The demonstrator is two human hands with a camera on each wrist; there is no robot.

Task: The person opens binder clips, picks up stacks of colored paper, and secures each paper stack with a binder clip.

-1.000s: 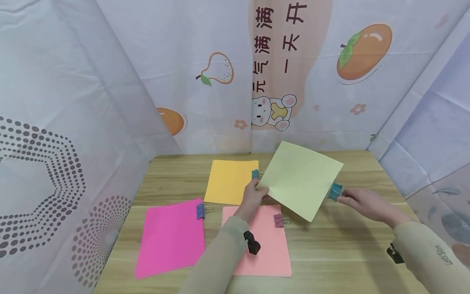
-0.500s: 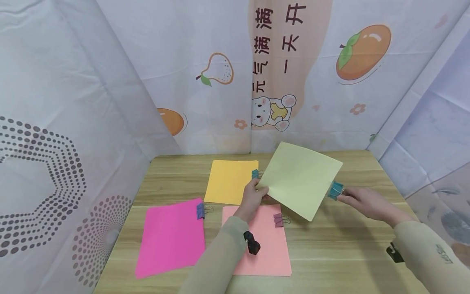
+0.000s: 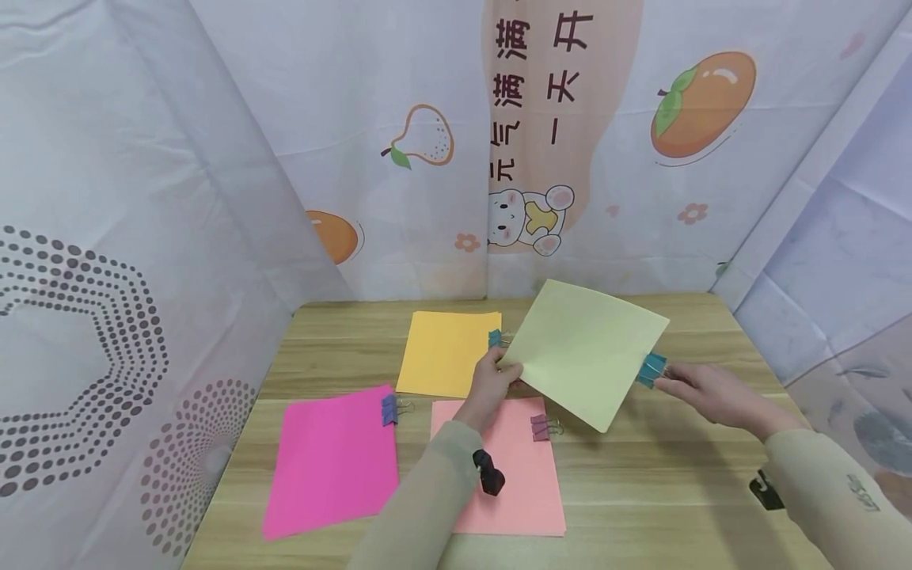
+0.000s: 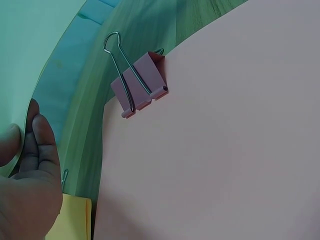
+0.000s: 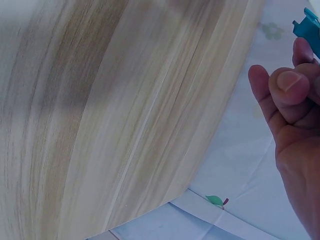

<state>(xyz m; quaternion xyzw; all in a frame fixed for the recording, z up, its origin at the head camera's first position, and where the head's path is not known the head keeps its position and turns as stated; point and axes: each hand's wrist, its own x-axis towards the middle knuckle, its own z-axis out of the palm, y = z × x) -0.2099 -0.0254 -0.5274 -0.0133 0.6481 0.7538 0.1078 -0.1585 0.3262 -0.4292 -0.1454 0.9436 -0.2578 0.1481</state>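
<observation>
A pale yellow paper sheet or stack [image 3: 586, 352] is held tilted above the table at the right of the head view. My left hand [image 3: 490, 388] pinches its left corner, thumb on top and fingers beneath, as the left wrist view also shows. At its right edge sits a teal binder clip [image 3: 651, 370]. My right hand [image 3: 712, 396] pinches that clip by its handles between thumb and fingers. In the right wrist view only part of the teal clip shows, at the upper right above the fingertips.
On the wooden table [image 3: 641, 491] lie an orange-yellow paper stack [image 3: 449, 352] with a teal clip [image 3: 495, 338], a magenta stack [image 3: 333, 463] with a blue-purple clip [image 3: 389, 409], and a pink stack [image 3: 523, 483] with a mauve clip [image 3: 541, 427]. A printed curtain [image 3: 399, 261] hangs behind.
The pale yellow paper has dipped very slightly at its far edge. Both hands keep the same hold and have barely moved.
</observation>
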